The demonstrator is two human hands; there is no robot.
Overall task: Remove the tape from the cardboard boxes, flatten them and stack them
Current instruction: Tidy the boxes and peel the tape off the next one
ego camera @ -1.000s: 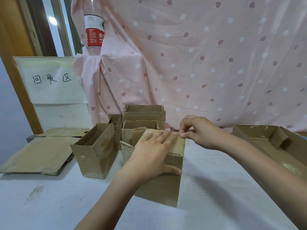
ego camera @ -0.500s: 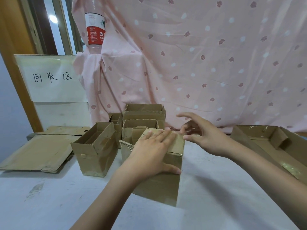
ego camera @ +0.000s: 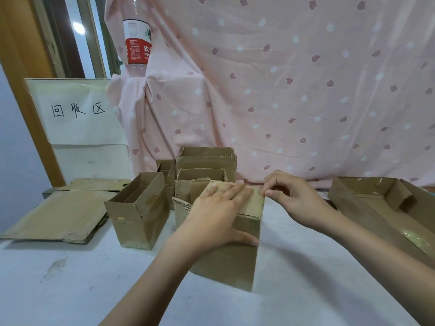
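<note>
Item 1. Closed brown corrugated cardboard box [ego camera: 237, 255], standing on the white cloth-covered table [ego camera: 306, 290], nearest the viewer, centre. Matte, slightly creased walls; a glossy strip of clear tape seems to run along its top toward the far right corner.

Item 2. Left hand [ego camera: 219, 215], laid flat on the box top, fingers straight, thumb down the front wall; it presses and steadies, gripping nothing.

Item 3. Right hand [ego camera: 292, 196], at the box's far right top corner, thumb and forefinger closed narrowly together at the edge, apparently pinching a tape end; the tape itself is too faint to confirm. The box's long axis runs away from the viewer, so the peel would likely travel back along the top toward the body, right hand nearest the start.

Item 4. Open-topped brown carton [ego camera: 138, 208], just left of the box, shiny taped patch on its side.

Item 5. Cluster of small open brown cartons [ego camera: 207, 161], behind.

Item 6. Flattened brown cardboard sheets [ego camera: 61, 215], far left, stacked.

Item 7. Large shallow brown cardboard tray [ego camera: 386, 208], right.

Item 8. Pink leaf-print curtain [ego camera: 282, 90], backdrop.
</note>
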